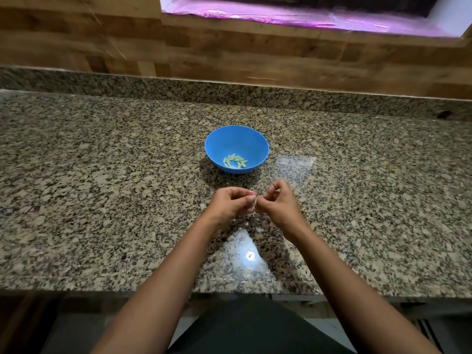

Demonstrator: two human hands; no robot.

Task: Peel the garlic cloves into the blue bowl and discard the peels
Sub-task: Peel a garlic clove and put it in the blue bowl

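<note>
A blue bowl (236, 139) stands on the speckled granite counter (102, 175), with several pale peeled garlic cloves (235, 160) lying in its bottom. Just in front of the bowl, my left hand (231, 203) and my right hand (277, 201) meet fingertip to fingertip above the counter. Both have curled fingers that pinch a small pale thing between them, a garlic clove (255, 203) that is almost wholly hidden by the fingers.
A low granite upstand (229, 93) and a wood-patterned wall (229, 52) close the back of the counter. A window ledge with a pink sheet (293, 16) is above. The counter's front edge (229, 292) runs under my forearms.
</note>
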